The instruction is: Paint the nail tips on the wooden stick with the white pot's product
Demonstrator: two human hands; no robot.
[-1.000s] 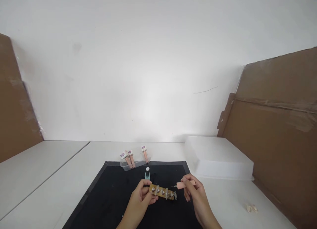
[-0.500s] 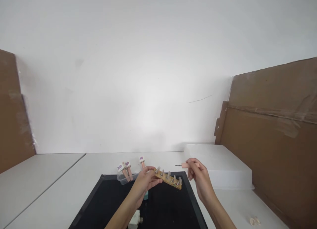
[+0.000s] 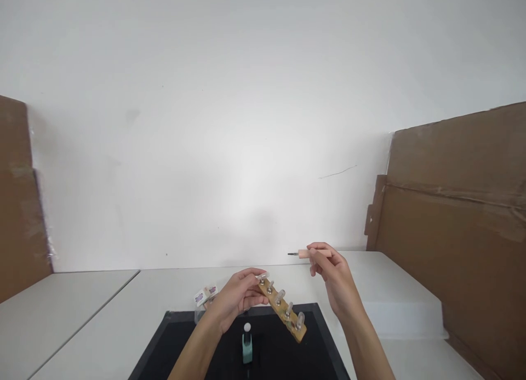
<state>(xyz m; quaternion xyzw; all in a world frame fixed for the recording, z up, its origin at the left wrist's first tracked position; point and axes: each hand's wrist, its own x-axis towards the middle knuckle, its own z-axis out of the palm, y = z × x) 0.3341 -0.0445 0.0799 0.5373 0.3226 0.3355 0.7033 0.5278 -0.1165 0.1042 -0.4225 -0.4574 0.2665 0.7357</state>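
Note:
My left hand (image 3: pixel 236 298) is closed on the upper left end of a wooden nail tip stand (image 3: pixel 282 310), a narrow strip bearing several clear false nails on small metal posts. The strip slants down to the right above a black mat. In my right hand (image 3: pixel 337 278) is a nail polish brush (image 3: pixel 304 254) with a pale pink handle, pinched between thumb and fingers. Its dark tip points left, above the stand and apart from it. Below the stand, a teal nail polish bottle (image 3: pixel 247 350) with a dark neck and white top rests on the mat.
Behind my left wrist, labelled white-and-pink items (image 3: pixel 205 296) sit partly hidden in a clear tray. The black mat (image 3: pixel 181 350) lies on a white table (image 3: pixel 102 314). A white box-like tub (image 3: pixel 406 287) stands at right, beside a cardboard panel (image 3: pixel 460 221). Another cardboard panel (image 3: pixel 20 204) is at left.
The stand has tilted more steeply, its right end lower. My right hand has risen with the brush. The view has shifted, showing the teal bottle more fully.

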